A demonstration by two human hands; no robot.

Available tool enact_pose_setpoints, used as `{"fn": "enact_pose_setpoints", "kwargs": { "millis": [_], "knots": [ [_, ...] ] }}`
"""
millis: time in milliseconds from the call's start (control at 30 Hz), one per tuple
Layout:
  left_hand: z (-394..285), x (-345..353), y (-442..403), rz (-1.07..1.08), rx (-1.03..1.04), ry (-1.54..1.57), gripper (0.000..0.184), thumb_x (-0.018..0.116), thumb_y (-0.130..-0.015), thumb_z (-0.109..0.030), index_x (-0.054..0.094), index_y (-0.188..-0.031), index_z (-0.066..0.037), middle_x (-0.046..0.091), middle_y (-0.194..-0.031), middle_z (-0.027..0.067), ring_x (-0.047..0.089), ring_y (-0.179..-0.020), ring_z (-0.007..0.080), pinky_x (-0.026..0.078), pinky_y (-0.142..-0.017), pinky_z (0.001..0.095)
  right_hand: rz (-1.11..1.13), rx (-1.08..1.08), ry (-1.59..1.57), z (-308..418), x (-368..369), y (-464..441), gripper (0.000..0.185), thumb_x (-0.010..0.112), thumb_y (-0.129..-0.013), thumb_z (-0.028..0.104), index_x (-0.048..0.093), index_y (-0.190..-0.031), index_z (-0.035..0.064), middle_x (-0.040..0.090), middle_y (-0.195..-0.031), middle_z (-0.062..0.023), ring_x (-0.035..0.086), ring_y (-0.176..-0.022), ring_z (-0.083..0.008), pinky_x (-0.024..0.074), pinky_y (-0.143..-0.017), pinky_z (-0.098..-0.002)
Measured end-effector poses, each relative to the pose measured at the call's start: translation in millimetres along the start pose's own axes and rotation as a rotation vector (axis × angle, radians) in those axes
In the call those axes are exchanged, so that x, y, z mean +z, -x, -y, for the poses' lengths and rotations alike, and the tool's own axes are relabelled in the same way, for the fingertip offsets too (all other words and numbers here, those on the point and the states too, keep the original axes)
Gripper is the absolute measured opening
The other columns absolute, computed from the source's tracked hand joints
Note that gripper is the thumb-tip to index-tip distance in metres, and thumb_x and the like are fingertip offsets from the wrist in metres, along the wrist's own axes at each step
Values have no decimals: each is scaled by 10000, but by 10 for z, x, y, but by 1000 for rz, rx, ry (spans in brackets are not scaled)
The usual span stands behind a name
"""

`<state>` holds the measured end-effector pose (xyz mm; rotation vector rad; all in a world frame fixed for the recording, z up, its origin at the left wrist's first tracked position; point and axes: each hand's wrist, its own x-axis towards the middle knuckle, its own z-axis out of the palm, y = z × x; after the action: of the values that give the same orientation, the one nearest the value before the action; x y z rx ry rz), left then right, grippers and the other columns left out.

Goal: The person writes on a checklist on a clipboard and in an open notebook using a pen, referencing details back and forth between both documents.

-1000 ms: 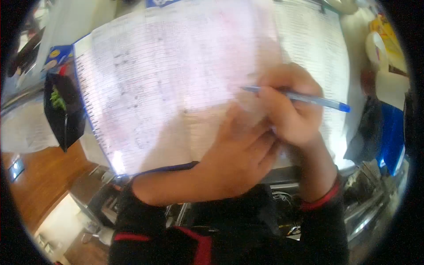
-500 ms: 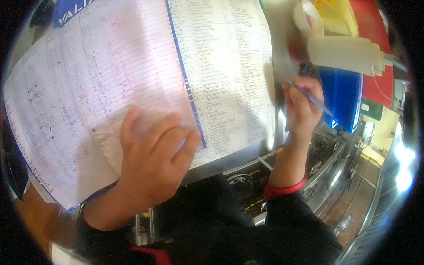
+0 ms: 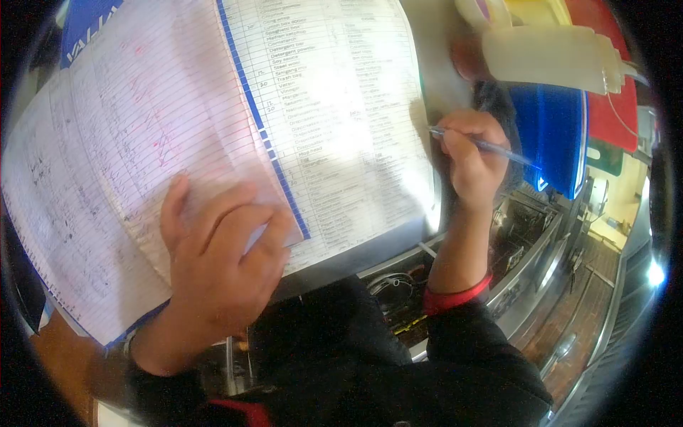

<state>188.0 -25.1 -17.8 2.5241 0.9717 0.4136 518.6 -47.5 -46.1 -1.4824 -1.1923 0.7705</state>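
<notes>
My left hand (image 3: 224, 256) lies on the lower part of an open ruled notebook (image 3: 135, 107), its fingers apart and bent, thumb stretched out. Handwriting in dark and red ink covers the notebook's pages. Beside it, on the right, is a printed list (image 3: 356, 135) with some handwritten numbers and a glare across its middle. My right hand (image 3: 475, 156) pinches a blue pen (image 3: 491, 148) at the right edge of the list. The pen's tip points left, near the paper's edge.
Right of my right hand stand blue folders (image 3: 548, 135), with a pale bottle (image 3: 551, 58) above them and a red board (image 3: 619, 107) behind. An open drawer (image 3: 526, 235) with cords and odd items lies below the right wrist. A blue printed cover (image 3: 89, 28) shows at top left.
My hands have drawn apart, the left onto the notebook's lower part, the right with the pen to the list's right edge. The view has shifted right, showing more of the list and folders.
</notes>
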Motion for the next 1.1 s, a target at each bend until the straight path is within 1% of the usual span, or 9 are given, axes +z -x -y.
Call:
{"fn": "enact_pose_setpoints", "kwargs": {
  "millis": [100,200,267,400,500,567,767,867,1100],
  "knots": [
    [-6,-5,-9,10,-8,3,461,777,-619,-173,671,-1064,-113,596,-1012,63,558,-1117,291,257,-1077,632,13,14,15,25,13,-5,89,653,-758,-13,638,-846,-15,658,-863,-90,590,-756,-152,469,-693,-271],
    [-5,3,-18,13,-3,0,459,775,-625,-176,672,-1068,-113,595,-1012,63,557,-1115,288,256,-1077,634,30,-33,5,21,-11,-20,97,642,-748,-2,632,-844,-13,654,-860,-95,592,-770,-164,473,-707,-283],
    [1,1,-22,22,-2,0,454,775,-626,-179,672,-1064,-113,594,-1008,62,557,-1111,289,255,-1077,635,124,-94,30,62,-47,19,130,600,-712,-45,581,-838,-21,631,-879,-154,572,-786,-202,466,-705,-301],
    [14,0,-10,14,-6,3,453,775,-627,-177,670,-1063,-113,592,-1006,63,558,-1108,289,255,-1076,636,82,-103,120,59,-49,155,139,607,-696,-48,578,-829,-23,627,-863,-159,568,-775,-217,467,-704,-315],
    [12,-6,-12,14,-8,13,451,775,-632,-182,665,-1065,-113,592,-1005,64,559,-1105,289,257,-1073,637,57,-112,47,21,-59,163,73,645,-739,-3,624,-806,-24,660,-872,-144,619,-792,-235,496,-737,-338],
    [19,10,-5,10,0,6,448,773,-640,-191,661,-1066,-113,593,-1006,65,558,-1104,291,260,-1070,635,101,-184,80,1,-44,158,106,609,-700,-55,576,-795,-24,630,-837,-167,575,-733,-239,472,-678,-335],
    [21,-11,5,24,-1,1,453,770,-652,-193,652,-1082,-116,593,-1009,69,558,-1096,297,267,-1064,634,101,-212,120,-21,-38,153,95,613,-719,-50,590,-809,-27,634,-826,-167,589,-748,-243,473,-674,-339],
    [25,-6,1,20,9,-3,458,770,-656,-192,649,-1091,-117,590,-1017,71,558,-1093,298,269,-1061,633,111,-175,189,-9,-58,151,89,616,-720,-55,600,-802,-24,642,-824,-165,597,-754,-244,475,-680,-338],
    [30,-8,4,9,9,-10,450,767,-666,-192,650,-1094,-115,589,-1021,70,556,-1105,297,268,-1060,635,76,-162,138,-13,-20,157,50,620,-729,-43,602,-771,-24,646,-820,-160,597,-739,-242,477,-683,-336]
  ]
}}
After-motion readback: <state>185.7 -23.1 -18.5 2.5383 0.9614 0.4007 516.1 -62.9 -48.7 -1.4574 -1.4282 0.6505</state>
